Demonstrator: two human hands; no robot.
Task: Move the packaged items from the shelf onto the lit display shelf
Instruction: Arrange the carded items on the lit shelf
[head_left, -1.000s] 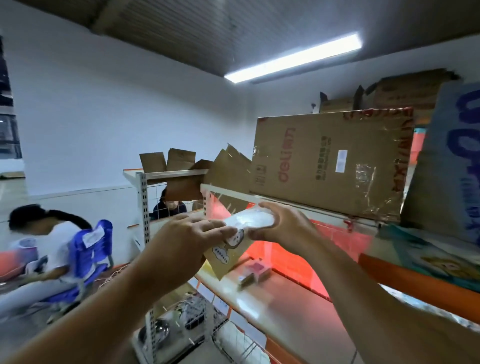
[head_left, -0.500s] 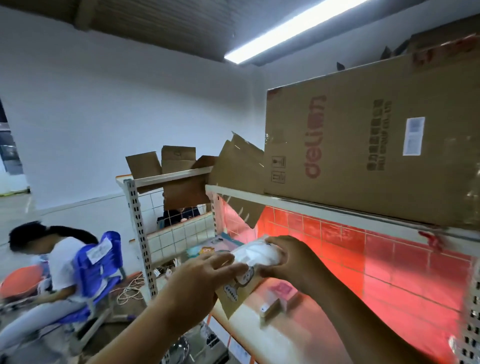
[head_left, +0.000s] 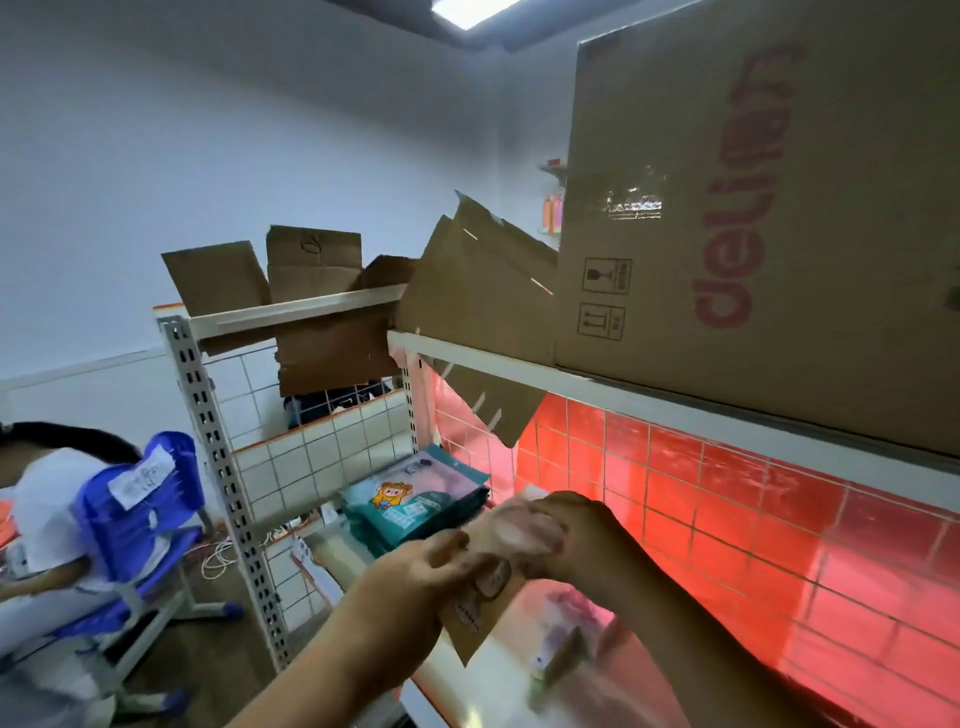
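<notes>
The packaged item (head_left: 514, 532) hangs just above the lit display shelf (head_left: 493, 675), not yet set down, the left hand (head_left: 415, 571) pinching its card end and the right hand (head_left: 576, 540) curled over its white top, while teal packs (head_left: 415, 512) lie at the shelf's far end.

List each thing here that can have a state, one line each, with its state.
left hand: grips the packaged item by its card
right hand: grips the item's white pouch
packaged item: held tilted over the lit display shelf
lit display shelf: glowing red
teal packets: stacked flat on the shelf
large cardboard box: closed
smaller cardboard box: flaps open
ceiling light: on
</notes>
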